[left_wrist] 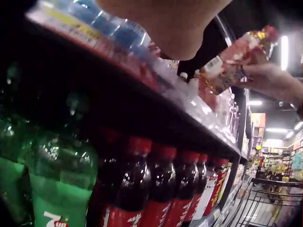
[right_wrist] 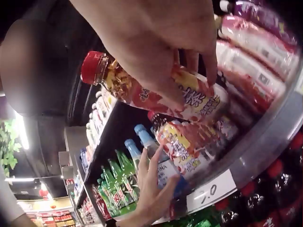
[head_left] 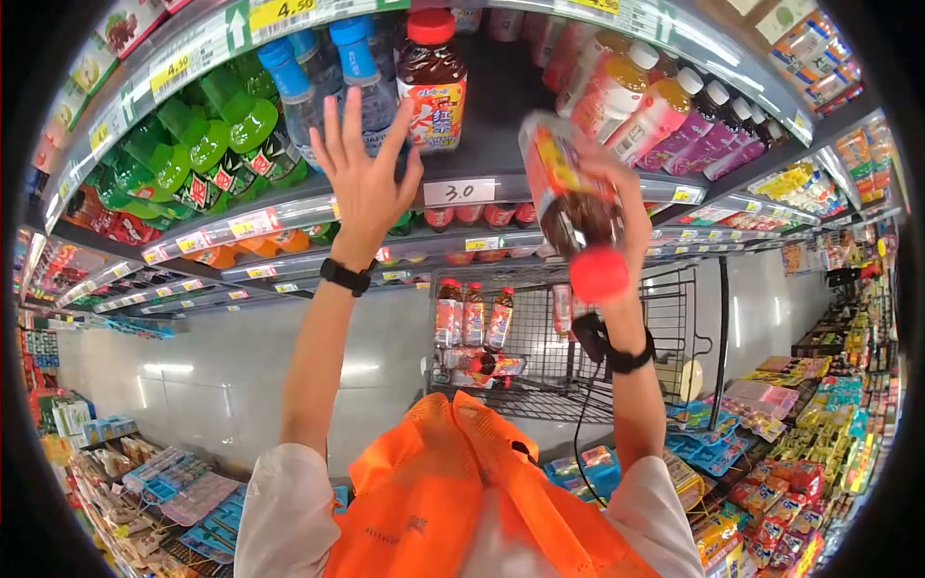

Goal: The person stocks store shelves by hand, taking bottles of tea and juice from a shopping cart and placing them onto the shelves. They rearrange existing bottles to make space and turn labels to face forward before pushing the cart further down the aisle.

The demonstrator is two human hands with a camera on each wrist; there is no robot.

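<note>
My right hand (head_left: 624,207) grips a red-capped bottle of red tea (head_left: 559,173), tilted with its cap toward me and its base toward the shelf. In the right wrist view the thumb and fingers wrap round the bottle's label (right_wrist: 156,97). My left hand (head_left: 368,178) is spread, fingers pointing up, at the shelf's front edge. Beside its fingertips stands another red tea bottle (head_left: 433,96), upright on the shelf (head_left: 511,125). Blue-capped clear bottles (head_left: 299,101) are just left of and behind that hand. The left wrist view shows the held bottle (left_wrist: 232,59) out to the right.
A wire cart (head_left: 665,308) below the shelf holds several red-capped bottles (head_left: 474,316), some upright, some lying. Green soda bottles (head_left: 193,144) line the shelf's left, pink and purple drinks (head_left: 646,116) its right. A 3.0 price card (head_left: 460,192) hangs on the edge.
</note>
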